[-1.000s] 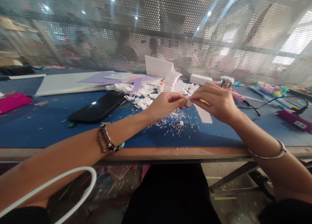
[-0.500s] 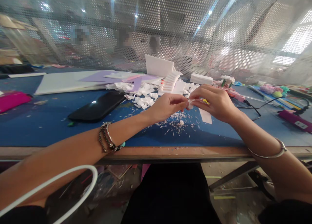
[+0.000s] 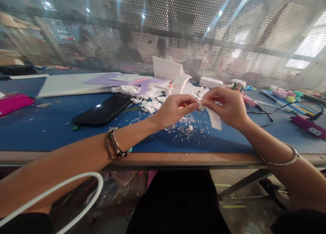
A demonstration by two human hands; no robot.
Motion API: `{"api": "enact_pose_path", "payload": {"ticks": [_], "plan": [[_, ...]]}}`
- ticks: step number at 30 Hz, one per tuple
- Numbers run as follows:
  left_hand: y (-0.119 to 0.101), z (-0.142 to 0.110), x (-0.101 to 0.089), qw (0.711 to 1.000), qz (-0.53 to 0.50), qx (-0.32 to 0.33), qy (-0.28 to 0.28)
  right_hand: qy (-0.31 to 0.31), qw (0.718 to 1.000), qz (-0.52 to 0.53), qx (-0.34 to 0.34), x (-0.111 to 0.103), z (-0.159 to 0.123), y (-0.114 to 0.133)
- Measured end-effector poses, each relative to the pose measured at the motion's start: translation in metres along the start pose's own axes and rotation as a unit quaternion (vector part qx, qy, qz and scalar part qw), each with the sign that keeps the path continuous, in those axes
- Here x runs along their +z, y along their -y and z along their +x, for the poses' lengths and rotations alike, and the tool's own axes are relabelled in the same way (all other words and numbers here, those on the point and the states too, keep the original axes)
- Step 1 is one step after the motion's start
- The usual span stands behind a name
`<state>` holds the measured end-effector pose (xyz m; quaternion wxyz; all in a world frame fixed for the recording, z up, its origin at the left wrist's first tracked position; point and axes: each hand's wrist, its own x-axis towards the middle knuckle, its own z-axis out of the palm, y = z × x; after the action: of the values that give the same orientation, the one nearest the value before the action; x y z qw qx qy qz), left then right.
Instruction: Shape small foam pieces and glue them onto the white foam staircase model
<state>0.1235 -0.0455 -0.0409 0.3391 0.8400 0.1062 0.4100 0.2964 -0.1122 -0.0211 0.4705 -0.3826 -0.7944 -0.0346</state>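
Between my two hands, a small white piece [image 3: 200, 105], paper or thin foam, is pinched by the fingertips. My left hand [image 3: 174, 108] closes thumb and forefinger on its left side. My right hand [image 3: 225, 105] grips the other side, fingers bent. A white strip [image 3: 214, 119] lies on the blue table under my right hand. Fine white shreds [image 3: 187, 127] are scattered below the hands. Behind my left hand is a heap of curled white pieces [image 3: 151, 103], with a fanned stack of white strips [image 3: 177, 85] beyond it.
A black phone-like slab [image 3: 103, 110] lies left of my hands. White and purple sheets [image 3: 68, 84] are stacked behind it. A pink device with a cord [image 3: 249, 100] and a purple power strip [image 3: 308, 125] are at right. Perforated metal mesh [image 3: 183, 23] stands at the back.
My right fingers have turned and closed nearer to the left fingertips around the white piece. The yellow bit seen by my right hand is now out of sight.
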Motion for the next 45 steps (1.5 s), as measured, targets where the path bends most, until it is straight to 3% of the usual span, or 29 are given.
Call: {"api": "enact_pose_path", "payload": {"ticks": [4, 9, 15, 26, 33, 45], "plan": [[0.000, -0.001, 0.001, 0.996, 0.069, 0.045, -0.029, -0.017, 0.997, 0.064, 0.041, 0.006, 0.000, -0.002], [-0.003, -0.003, 0.002, 0.984, 0.140, 0.091, -0.057, -0.035, 0.996, 0.059, 0.051, 0.011, -0.001, -0.004], [-0.008, -0.003, 0.001, 0.981, 0.150, 0.112, -0.049, -0.060, 0.997, 0.038, 0.039, 0.013, -0.003, 0.000], [0.002, -0.001, 0.001, 0.997, 0.040, 0.044, -0.056, -0.043, 0.996, 0.058, 0.056, 0.010, 0.000, -0.002], [0.003, 0.001, 0.001, 0.996, -0.062, 0.008, -0.059, -0.035, 0.987, 0.141, 0.068, 0.011, 0.001, 0.001], [0.008, 0.002, 0.004, 0.988, -0.129, 0.021, -0.084, -0.028, 0.972, 0.218, 0.078, 0.015, 0.000, 0.006]]}}
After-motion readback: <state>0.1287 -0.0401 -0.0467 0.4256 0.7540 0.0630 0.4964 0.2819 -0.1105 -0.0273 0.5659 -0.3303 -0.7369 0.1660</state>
